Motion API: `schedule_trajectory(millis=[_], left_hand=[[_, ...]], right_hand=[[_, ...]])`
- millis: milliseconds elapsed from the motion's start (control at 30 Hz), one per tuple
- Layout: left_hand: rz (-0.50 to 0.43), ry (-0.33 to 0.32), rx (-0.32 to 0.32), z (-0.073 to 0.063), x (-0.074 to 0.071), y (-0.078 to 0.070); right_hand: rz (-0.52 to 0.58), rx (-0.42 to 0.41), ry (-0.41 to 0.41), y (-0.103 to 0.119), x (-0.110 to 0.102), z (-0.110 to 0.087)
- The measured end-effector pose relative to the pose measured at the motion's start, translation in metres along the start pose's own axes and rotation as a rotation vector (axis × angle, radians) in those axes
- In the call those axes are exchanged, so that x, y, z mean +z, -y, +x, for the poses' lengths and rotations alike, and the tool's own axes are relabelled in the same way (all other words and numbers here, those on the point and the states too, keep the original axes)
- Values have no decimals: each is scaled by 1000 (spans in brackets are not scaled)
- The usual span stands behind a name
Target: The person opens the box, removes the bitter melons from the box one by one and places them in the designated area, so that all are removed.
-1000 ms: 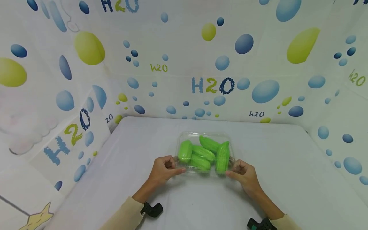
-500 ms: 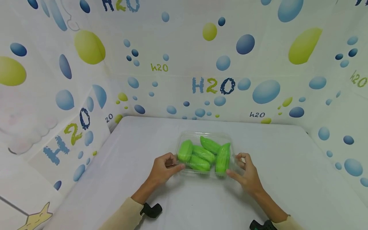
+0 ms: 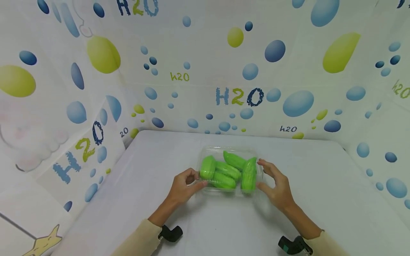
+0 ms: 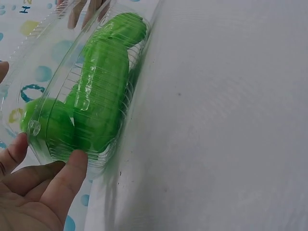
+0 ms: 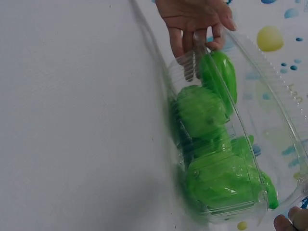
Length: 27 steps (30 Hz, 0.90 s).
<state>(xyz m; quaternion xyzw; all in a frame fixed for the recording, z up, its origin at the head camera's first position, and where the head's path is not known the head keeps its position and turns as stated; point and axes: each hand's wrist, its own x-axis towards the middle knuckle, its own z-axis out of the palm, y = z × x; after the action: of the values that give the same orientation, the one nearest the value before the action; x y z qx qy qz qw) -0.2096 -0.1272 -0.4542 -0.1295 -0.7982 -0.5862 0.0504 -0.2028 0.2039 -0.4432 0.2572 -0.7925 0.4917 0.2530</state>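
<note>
A clear plastic clamshell box [image 3: 235,193] sits on the white table, with several plump, ridged green vegetables [image 3: 248,176] inside; one has a pointed tip. At the box's left end my left hand [image 3: 184,188] grips it, thumb at the front corner and fingers bent along the side. My right hand [image 3: 277,185] is spread beside the right end, its thumb near the front corner and its fingertips reaching the lid's right edge. Seen from the left wrist, my left fingers [image 4: 74,168] touch the box's end wall. In the right wrist view the left hand's fingers show through the clear plastic.
A white cloth covers the table [image 3: 320,199]. Behind and to the sides hangs a white backdrop [image 3: 205,46] printed with blue and green bubbles and H2O lettering. Black wrist cameras [image 3: 171,233] sit at the beige sleeves.
My right hand has loosened from the box's right end, its fingers opening and shifting up and back along the side. My left hand stays at the left end. The box has barely moved.
</note>
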Motion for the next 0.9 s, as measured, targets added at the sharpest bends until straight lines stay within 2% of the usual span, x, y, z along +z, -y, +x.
schedule_trajectory(millis=[200, 300, 400, 567, 733, 900], left_hand=[[-12, 8, -31, 0, -4, 3], [-17, -16, -49, 2, -5, 6], [-22, -49, -86, 4, -5, 9], [-77, -70, -137, 7, -6, 12], [-122, -41, -153, 10, -5, 14], [-275, 2, -219, 12, -5, 12]], right_hand=[[0, -38, 5, 3, 0, 8], [23, -43, -30, 5, -1, 17], [91, -64, -73, 8, -1, 28], [128, -85, -161, 11, -1, 45], [67, -53, -219, 5, -5, 60], [54, -66, -239, -1, -15, 75]])
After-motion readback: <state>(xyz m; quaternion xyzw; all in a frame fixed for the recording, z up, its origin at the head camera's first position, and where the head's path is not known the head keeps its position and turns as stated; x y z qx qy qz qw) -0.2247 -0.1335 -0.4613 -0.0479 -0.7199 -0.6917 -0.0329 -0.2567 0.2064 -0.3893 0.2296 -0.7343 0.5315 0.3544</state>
